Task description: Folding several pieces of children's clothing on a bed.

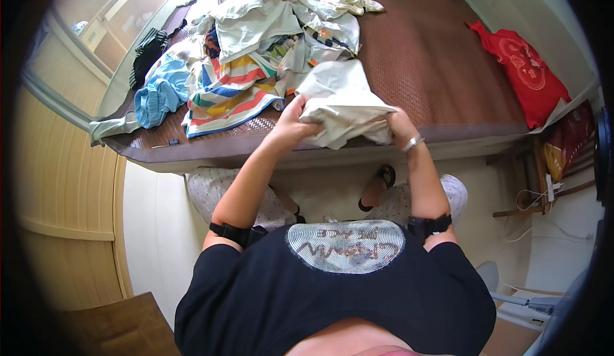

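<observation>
White garment [342, 94], creased, loosely bunched, at brown mat's [428, 62] near edge.

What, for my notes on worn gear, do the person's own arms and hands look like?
The left hand and right hand wear no gloves; the right one has a silver-coloured bracelet at the wrist. The left arm and right arm each have a black strap near the elbow and a short, plain black sleeve.

Lettering [345, 248] on the black T-shirt [332, 305]
</observation>
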Available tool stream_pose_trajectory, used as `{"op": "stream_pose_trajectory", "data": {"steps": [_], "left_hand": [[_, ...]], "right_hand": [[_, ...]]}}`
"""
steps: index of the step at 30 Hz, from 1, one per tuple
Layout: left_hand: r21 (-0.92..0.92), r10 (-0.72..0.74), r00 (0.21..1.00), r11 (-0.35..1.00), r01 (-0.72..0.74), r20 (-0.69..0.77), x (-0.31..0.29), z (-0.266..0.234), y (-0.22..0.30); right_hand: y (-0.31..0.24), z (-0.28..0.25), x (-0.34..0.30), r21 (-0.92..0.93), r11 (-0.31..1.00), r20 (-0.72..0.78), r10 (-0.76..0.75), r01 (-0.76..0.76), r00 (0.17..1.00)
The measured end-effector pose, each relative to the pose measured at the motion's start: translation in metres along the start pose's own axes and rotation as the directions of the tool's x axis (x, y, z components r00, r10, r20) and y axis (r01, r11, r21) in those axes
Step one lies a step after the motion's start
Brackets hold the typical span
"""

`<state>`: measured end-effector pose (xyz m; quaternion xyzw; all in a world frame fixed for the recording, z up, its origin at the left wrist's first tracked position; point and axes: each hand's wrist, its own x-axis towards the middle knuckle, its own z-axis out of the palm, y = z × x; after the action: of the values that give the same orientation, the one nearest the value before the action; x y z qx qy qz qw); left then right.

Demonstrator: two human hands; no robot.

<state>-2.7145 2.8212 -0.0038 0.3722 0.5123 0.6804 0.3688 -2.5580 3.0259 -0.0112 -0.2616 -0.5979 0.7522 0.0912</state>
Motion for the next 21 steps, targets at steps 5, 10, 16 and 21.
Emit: {"op": "stream_pose_trajectory", "data": {"steps": [5, 10, 16, 21], "left_hand": [[0.153, -0.132, 0.958, 0.973, 0.175, -0.253, 0.026, -0.013, -0.035], [-0.205, -0.507, 0.816, 0.798, 0.566, 0.277, 0.015, 0.035, -0.011], [-0.809, -0.11, 0.983, 0.558, 0.182, 0.145, -0.018, 0.02, 0.002], [0.256, -0.287, 0.517, 0.957, 0.133, 0.806, -0.025, -0.013, 0.013]], "right_hand": [[-0.002, 0.039, -0.027, 0.695, 0.66, 0.513, -0.177, -0.285, 0.84], [-0.02, 0.071, -0.034, 0.793, 0.569, 0.528, -0.461, -0.22, 0.713], [-0.051, 0.053, -0.052, 0.439, 0.888, 0.648, -0.21, -0.134, 0.732], [-0.021, 0.05, -0.029, 0.478, 0.861, 0.511, -0.11, -0.175, 0.852]]}}
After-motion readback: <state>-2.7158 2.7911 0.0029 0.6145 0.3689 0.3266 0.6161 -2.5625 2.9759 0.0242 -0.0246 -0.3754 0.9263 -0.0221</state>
